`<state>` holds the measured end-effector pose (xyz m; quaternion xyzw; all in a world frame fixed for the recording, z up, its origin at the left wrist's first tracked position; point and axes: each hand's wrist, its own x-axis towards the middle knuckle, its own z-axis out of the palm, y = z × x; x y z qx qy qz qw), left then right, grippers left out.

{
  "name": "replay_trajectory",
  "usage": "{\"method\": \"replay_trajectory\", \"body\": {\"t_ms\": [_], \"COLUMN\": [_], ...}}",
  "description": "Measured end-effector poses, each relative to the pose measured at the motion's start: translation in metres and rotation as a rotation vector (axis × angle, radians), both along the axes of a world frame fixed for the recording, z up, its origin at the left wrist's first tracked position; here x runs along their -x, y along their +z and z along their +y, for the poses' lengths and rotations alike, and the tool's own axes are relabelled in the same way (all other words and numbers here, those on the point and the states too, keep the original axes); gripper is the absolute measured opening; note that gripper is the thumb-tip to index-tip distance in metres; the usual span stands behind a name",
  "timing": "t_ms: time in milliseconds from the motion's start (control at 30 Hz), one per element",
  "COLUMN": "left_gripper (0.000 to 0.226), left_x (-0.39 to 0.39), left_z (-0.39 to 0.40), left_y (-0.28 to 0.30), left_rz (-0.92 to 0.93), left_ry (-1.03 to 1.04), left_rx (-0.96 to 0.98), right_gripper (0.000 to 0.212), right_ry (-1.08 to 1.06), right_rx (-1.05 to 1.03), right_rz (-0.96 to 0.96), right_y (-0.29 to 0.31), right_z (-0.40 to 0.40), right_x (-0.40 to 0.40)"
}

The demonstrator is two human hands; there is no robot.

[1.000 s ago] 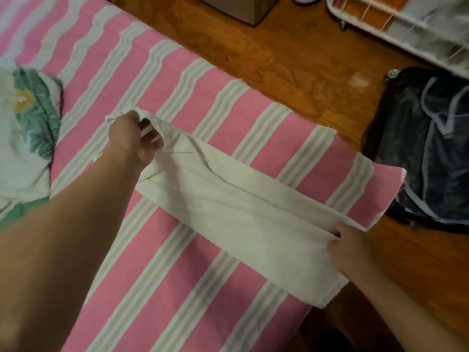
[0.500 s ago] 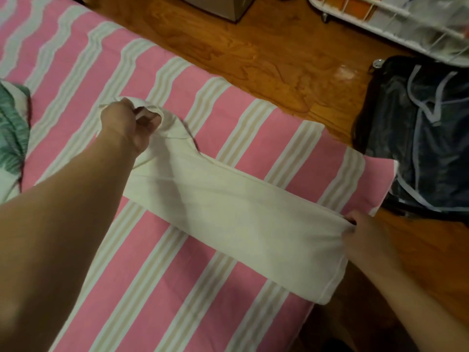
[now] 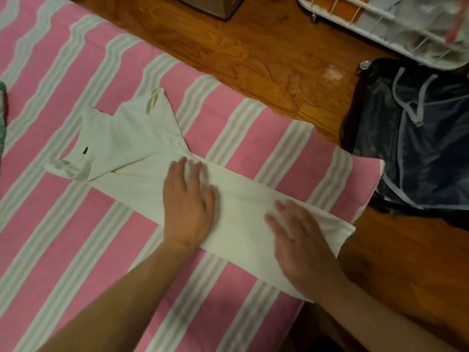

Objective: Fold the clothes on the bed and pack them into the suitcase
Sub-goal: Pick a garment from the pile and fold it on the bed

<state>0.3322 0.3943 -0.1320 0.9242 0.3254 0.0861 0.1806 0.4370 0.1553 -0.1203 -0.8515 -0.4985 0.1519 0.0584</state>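
Head view is showing the left hand (image 3: 189, 204) and right hand (image 3: 302, 246) lying flat, each grip wide and holding nothing, pressing the cream shirt (image 3: 243, 199) on the bed (image 3: 63, 224); smoothing outward before folding probably works best, the suitcase (image 3: 416, 138) waiting beside.

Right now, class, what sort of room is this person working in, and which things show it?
Most likely a bedroom. A bed with a pink striped cover holds a cream garment being smoothed flat, and an open dark suitcase lies beside it on the wooden floor.
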Motion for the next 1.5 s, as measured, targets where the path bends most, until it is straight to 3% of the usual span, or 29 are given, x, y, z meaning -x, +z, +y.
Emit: {"method": "replay_trajectory", "body": {"t_ms": [67, 167, 300, 400, 533, 667, 833, 900, 967, 1067, 1167, 1267, 1367, 1500], "left_gripper": [0.063, 0.067, 0.070, 0.071, 0.058, 0.065, 0.068, 0.069, 0.071, 0.068, 0.064, 0.062, 0.064, 0.066], "left_x": [0.015, 0.024, 0.011, 0.006, 0.028, 0.054, 0.035, 0.023, 0.019, 0.025, 0.036, 0.047, 0.052, 0.049], "left_z": [-0.016, -0.004, 0.010, 0.013, 0.031, 0.060, 0.085, 0.086, 0.091, 0.105, 0.123, 0.173, 0.223, 0.233], "left_y": [-0.019, -0.044, -0.044, -0.034, -0.024, -0.034, -0.054, -0.057, -0.057, -0.060, -0.061, -0.063, -0.062, -0.067], "left_rz": [0.224, 0.438, 0.589, 0.568, 0.314, 0.341, 0.290, 0.270, 0.225, 0.139, 0.163, 0.331, 0.456, 0.504], "left_ry": [-0.024, -0.023, -0.059, -0.084, 0.070, 0.408, 0.614, 0.677, 0.729, 0.766, 0.787, 0.807, 0.813, 0.811], "left_rx": [0.001, 0.039, 0.058, 0.131, 0.113, 0.127, 0.221, 0.242, 0.259, 0.268, 0.242, 0.256, 0.307, 0.318], "right_gripper": [0.060, 0.071, 0.071, 0.061, 0.052, 0.042, 0.088, 0.087, 0.062, 0.017, 0.022, 0.034, 0.050, 0.046], "right_ry": [0.063, -0.078, -0.157, -0.123, -0.038, 0.164, 0.444, 0.470, 0.431, 0.282, 0.032, 0.032, -0.017, 0.007], "right_rx": [0.180, 0.419, 0.384, 0.139, -0.096, -0.092, 0.124, 0.196, 0.145, -0.116, -0.312, -0.210, -0.215, -0.390], "right_rz": [-0.015, -0.075, -0.082, -0.007, 0.098, 0.158, 0.043, -0.084, -0.165, -0.145, -0.088, -0.045, 0.164, -0.015], "right_y": [-0.023, -0.041, -0.030, -0.020, -0.008, 0.009, -0.002, -0.016, -0.024, -0.020, -0.008, -0.008, -0.003, 0.007], "right_z": [-0.010, -0.043, -0.031, 0.018, 0.146, 0.294, 0.433, 0.457, 0.465, 0.466, 0.460, 0.461, 0.457, 0.398], "right_x": [-0.018, -0.053, -0.043, -0.036, -0.062, -0.088, -0.090, -0.080, -0.067, -0.074, -0.109, -0.125, -0.120, -0.105]}}
